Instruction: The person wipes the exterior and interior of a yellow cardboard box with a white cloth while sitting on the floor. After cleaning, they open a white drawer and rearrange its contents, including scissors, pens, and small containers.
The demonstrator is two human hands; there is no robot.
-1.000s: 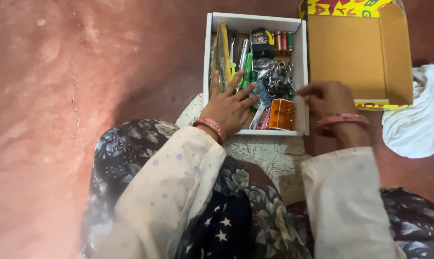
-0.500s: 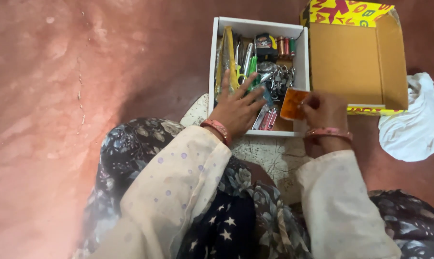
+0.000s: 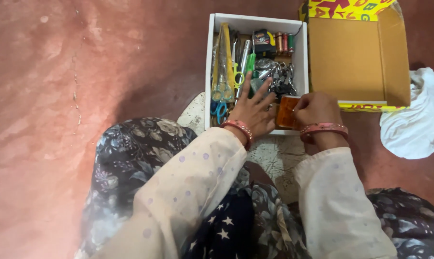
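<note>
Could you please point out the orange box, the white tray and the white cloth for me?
orange box [image 3: 286,113], head view, on its clear orange side between the two hands.
white tray [image 3: 208,62], head view, on its left wall.
white cloth [image 3: 411,122], head view, on the middle of the crumpled fabric.
</note>
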